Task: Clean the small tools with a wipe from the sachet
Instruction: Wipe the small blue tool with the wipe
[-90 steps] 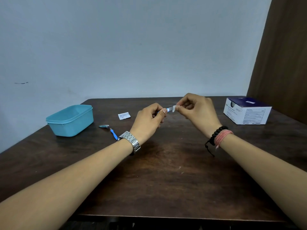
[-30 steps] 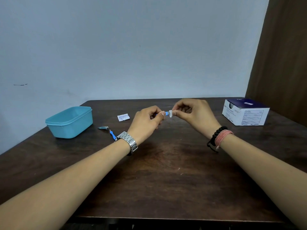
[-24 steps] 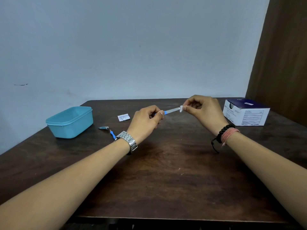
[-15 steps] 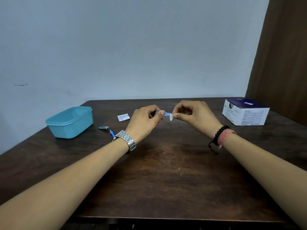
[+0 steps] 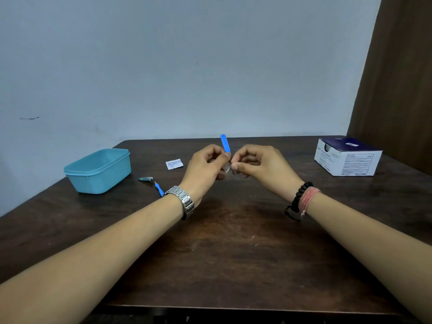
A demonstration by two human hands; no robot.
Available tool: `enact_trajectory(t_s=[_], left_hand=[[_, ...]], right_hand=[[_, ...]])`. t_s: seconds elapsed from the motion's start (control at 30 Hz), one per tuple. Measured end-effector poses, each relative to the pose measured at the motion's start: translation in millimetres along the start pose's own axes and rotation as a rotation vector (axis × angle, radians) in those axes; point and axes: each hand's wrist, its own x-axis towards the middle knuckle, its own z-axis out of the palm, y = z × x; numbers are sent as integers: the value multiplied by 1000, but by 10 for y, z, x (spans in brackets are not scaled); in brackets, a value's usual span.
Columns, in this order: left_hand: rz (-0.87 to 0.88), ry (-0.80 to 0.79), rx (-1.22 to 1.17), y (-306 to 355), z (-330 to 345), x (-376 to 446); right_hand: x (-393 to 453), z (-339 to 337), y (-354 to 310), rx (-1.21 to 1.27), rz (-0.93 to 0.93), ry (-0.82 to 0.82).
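Note:
My left hand (image 5: pixel 205 166) pinches a small blue-handled tool (image 5: pixel 225 143) above the table's middle, its blue handle pointing up. My right hand (image 5: pixel 259 166) pinches a small white wipe (image 5: pixel 228 167) against the tool's lower metal end, which is mostly hidden between the fingers. An opened white sachet (image 5: pixel 174 163) lies flat on the table behind my left hand. A metal nail clipper (image 5: pixel 145 179) and a second blue-handled tool (image 5: pixel 159 189) lie left of my left wrist.
A teal plastic box (image 5: pixel 98 170) without a lid stands at the left of the dark wooden table (image 5: pixel 233 249). A white and navy carton (image 5: pixel 346 157) sits at the far right. A wall runs behind the table.
The tool has turned from lying sideways between my hands to standing with its blue handle up. My right hand has come in close against my left hand with the wipe.

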Motion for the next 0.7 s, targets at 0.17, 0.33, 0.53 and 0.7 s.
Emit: enact_trajectory(t_s=[0.17, 0.33, 0.53, 0.7], left_hand=[[-29, 13, -10, -1, -34, 23], [43, -75, 160, -8, 19, -36], [107, -143, 251, 45, 32, -91], [145, -148, 334, 61, 32, -107]], right_hand=[[23, -88, -73, -27, -39, 187], [0, -130, -99, -6, -64, 163], [17, -182, -75, -79, -33, 263], [-15, -151, -75, -200, -70, 122]])
